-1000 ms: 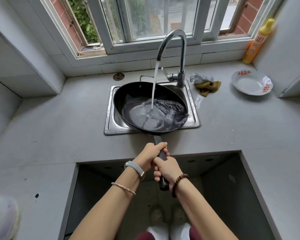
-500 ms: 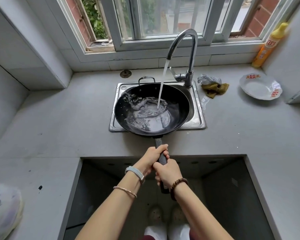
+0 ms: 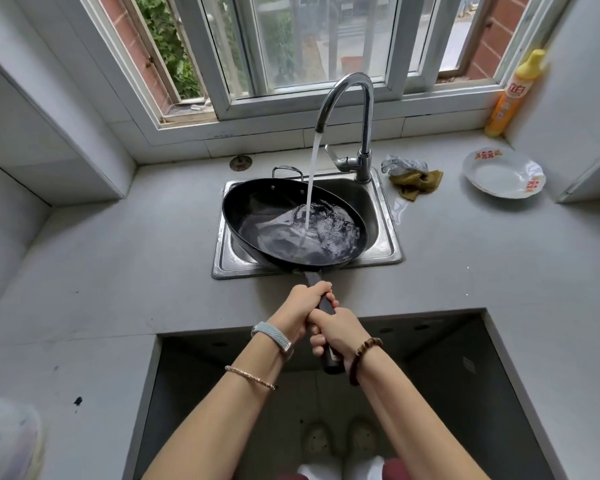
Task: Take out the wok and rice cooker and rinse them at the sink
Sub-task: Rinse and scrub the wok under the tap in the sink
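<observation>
A black wok [image 3: 267, 213] is held over the steel sink [image 3: 383, 237], tilted down to the right, with water pooled in its lower right side. The chrome faucet [image 3: 357, 109] runs a stream into that pool. My left hand [image 3: 300, 308] grips the wok's long dark handle [image 3: 326, 306] nearest the pan. My right hand [image 3: 336, 332] grips the same handle just behind it. The handle's end sticks out below my right wrist. No rice cooker is in view.
A white plate [image 3: 503, 174] and a yellow detergent bottle [image 3: 513, 95] stand at the back right. Rags [image 3: 413, 174] lie beside the faucet. A rectangular cutout [image 3: 447, 393] opens in the counter below my arms. A pale blurred object [image 3: 4, 441] sits at the lower left.
The wok has rocked: its water swirled to the left side half a second ago and now lies on the right. Both hands kept their grip on the handle.
</observation>
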A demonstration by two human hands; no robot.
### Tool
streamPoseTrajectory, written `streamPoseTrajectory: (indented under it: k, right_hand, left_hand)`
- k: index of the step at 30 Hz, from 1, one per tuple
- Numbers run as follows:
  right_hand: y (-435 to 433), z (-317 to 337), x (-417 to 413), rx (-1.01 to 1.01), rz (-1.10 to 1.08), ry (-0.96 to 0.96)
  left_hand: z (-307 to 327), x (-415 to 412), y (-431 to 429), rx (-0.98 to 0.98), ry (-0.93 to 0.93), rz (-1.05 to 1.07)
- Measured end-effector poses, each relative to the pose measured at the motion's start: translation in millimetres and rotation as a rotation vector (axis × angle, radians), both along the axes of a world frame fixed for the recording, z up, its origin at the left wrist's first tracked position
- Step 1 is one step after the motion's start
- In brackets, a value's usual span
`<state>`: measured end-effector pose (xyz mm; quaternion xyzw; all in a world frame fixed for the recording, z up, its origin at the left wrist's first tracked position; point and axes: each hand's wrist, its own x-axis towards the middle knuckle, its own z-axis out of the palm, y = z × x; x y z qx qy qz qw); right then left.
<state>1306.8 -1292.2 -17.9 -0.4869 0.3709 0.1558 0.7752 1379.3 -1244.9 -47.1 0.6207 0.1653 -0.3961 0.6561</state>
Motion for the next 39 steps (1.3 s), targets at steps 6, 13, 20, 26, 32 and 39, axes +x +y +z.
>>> streamPoseTrajectory:
  k: [6,13,20,26,32,39]
  right_hand:
    - [-7.1,9.6,6.4,0.119,-0.035,-0.021]
    - [-1.7,9.5,15.4,0.287,-0.051,-0.048]
    - [10.7,15.6,23.1,0.582,-0.091,-0.082]
    - [26.6,15.2,31.0,0.813,-0.116,-0.084]
    - [39.3,15.9,35.4,0.901,-0.082,-0.132]
    - [52.8,24.6,33.8,0.991,-0.049,-0.237]
  left_hand:
    - [13.1,7.4,-6.5,0.111,-0.058,-0.041]
    - [21.2,13.9,-0.8,0.2,-0.117,0.031]
    - [33.2,18.5,13.9,0.329,-0.222,0.074]
    - [44.0,24.7,35.2,0.535,-0.375,-0.013]
    - [62.5,26.4,50.0,0.706,-0.502,-0.054]
    - [85.0,22.4,60.4,0.873,-0.65,-0.103]
